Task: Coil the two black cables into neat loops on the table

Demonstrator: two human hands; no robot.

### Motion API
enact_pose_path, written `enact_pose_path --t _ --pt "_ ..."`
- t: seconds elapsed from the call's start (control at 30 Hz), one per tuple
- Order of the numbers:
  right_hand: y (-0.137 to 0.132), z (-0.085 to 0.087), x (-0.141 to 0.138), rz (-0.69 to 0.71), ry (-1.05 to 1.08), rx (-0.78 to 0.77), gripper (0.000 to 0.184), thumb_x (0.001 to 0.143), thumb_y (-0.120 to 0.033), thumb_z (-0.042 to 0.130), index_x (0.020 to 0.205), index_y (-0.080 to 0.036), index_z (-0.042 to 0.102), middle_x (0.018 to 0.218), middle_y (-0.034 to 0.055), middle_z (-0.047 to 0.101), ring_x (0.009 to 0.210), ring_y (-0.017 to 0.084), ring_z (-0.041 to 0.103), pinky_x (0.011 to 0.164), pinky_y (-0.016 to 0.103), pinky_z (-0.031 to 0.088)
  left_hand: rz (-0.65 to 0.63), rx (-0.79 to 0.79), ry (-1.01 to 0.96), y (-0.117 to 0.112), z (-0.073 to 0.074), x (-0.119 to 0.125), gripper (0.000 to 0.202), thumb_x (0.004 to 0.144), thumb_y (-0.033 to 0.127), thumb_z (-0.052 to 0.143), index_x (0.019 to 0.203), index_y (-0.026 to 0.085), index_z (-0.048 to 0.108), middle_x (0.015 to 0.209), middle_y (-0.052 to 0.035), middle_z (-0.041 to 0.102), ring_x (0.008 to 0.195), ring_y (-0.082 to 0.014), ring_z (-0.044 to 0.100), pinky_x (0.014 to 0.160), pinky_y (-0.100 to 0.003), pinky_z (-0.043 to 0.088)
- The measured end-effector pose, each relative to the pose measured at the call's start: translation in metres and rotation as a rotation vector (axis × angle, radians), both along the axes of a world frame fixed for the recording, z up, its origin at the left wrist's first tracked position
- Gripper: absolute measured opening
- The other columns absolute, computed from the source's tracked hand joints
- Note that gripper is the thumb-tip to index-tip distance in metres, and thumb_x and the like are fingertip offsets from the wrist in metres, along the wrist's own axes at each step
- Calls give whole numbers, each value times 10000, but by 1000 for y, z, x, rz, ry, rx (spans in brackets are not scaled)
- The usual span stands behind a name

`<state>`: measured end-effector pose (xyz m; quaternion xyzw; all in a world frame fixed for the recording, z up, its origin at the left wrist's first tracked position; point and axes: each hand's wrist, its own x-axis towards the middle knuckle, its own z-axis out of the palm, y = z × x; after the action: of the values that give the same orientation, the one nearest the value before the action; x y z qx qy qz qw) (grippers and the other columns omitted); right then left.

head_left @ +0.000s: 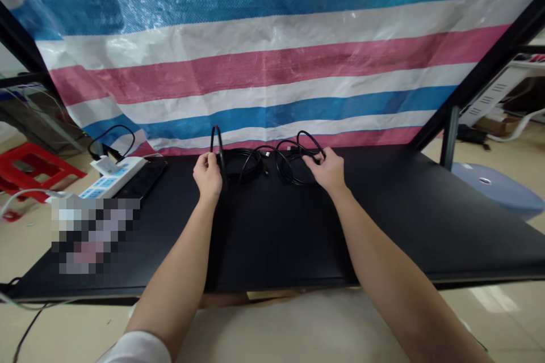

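Two round coils of thin black cable lie near each other at the far middle of the flat black surface (272, 238): a left coil (256, 165) and a right coil (289, 178). The left hand (207, 176) has its fingers pinched together on a raised black loop (219, 139); the right hand (327, 167) has its fingers closed on cable at the right coil's right side. Most of the cable seems to be in rings already; the raised loop and a strand between the coils are left outside.

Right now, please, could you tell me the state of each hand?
Left hand: closed, holding a black cable loop.
Right hand: closed, holding a black cable coil.
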<state>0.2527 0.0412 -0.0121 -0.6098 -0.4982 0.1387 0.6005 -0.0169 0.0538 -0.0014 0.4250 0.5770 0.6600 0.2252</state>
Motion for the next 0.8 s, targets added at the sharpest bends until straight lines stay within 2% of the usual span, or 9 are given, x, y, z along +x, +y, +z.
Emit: enact_pose_path --t 0.13,0.2,0.27,0.33,0.4,0.5,0.6,0.7,0.8 --pt "5 3 0 58 332 58 435 587 -576 712 600 -241 436 402 -91 358 345 97 376 358 237 300 -70 -97 36 -10 9 8 240 770 373 558 609 197 536 445 42 501 380 -105 470 454 -233 377" --pt "8 3 0 99 449 65 449 617 -638 670 604 -235 473 369 -101 308 309 81 301 319 229 231 -85 -102 49 -14 11 11 301 774 413 558 565 204 502 438 29 523 379 -111 490 457 -234 390" --pt "9 2 -1 128 496 56 508 654 -706 597 544 -239 431 357 -95 277 306 72 264 311 229 203 -86 -94 64 -17 13 13 351 781 445 552 534 210 472 420 24 518 383 -117 498 469 -236 398" --pt "6 2 -6 153 461 51 563 675 -745 542 495 -244 356 366 -86 266 326 67 256 323 229 205 -88 -90 92 -20 14 16 377 783 446 556 506 214 449 408 22 509 393 -120 503 492 -239 404" --pt "2 3 -11 198 349 44 566 644 -715 602 491 -240 333 399 -78 310 369 66 285 362 227 250 -93 -101 144 -22 14 19 387 780 426 567 481 214 443 414 18 518 423 -124 519 525 -243 410" --pt "-6 7 -19 244 104 -8 496 502 -512 793 514 -226 388 469 -74 421 450 76 372 470 235 349 -125 -145 262 -24 13 23 384 766 414 581 460 208 477 439 14 536 474 -132 532 559 -252 405" --pt "-9 10 -23 184 -33 -31 403 523 -385 782 496 -224 414 467 -71 440 477 93 413 529 252 374 -187 -183 342 -24 11 26 343 740 403 598 470 201 533 437 23 514 485 -133 509 552 -259 381" --pt "-7 11 -23 142 69 9 331 619 -446 706 521 -221 483 459 -55 442 471 106 422 497 252 361 -302 -211 273 -23 10 29 194 709 351 610 598 194 630 444 36 521 457 -134 492 513 -259 364" --pt "-3 11 -23 189 330 43 452 669 -622 627 524 -231 452 419 -59 366 408 95 355 410 239 313 -420 -222 243 -24 9 33 135 692 306 611 715 190 676 432 44 525 441 -137 501 507 -257 364"
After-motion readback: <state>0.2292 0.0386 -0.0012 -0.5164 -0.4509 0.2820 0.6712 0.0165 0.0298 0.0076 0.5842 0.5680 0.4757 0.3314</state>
